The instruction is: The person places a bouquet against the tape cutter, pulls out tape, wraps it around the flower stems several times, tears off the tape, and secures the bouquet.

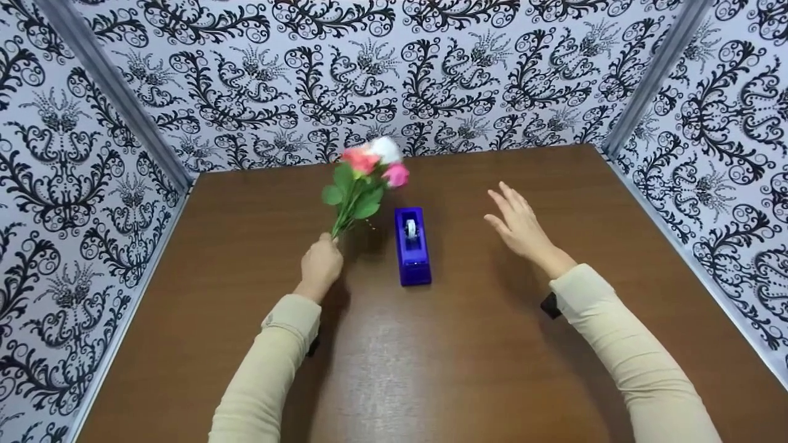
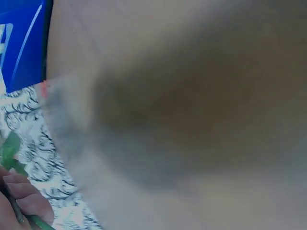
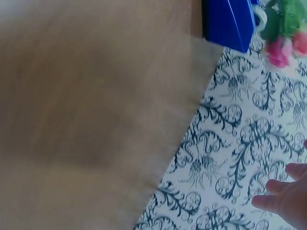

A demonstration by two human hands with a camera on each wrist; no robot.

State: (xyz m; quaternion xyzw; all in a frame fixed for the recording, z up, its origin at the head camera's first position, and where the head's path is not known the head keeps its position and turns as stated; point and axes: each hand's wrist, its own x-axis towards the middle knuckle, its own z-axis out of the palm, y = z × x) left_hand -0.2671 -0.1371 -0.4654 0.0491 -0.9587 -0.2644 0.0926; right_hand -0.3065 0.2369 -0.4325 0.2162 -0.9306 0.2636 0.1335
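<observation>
My left hand (image 1: 321, 264) grips the green stems of a bunch of flowers (image 1: 357, 197), with coral, white and pink blooms tilted up and to the right. In the left wrist view, curled fingers (image 2: 31, 199) wrap round the stems. A blue tape dispenser (image 1: 414, 255) stands on the table between the two hands, a small roll of tape (image 1: 411, 229) set in its top. To the right of the dispenser, my right hand (image 1: 520, 224) is held with fingers spread, touching nothing. The right wrist view shows its fingertips (image 3: 276, 187) at the lower right edge.
The brown wooden table (image 1: 381, 363) is closed in by patterned black-and-white walls (image 1: 381, 74) at the back and on both sides. Grey metal posts (image 1: 117, 92) stand in the back corners. The dispenser sits near the table's middle.
</observation>
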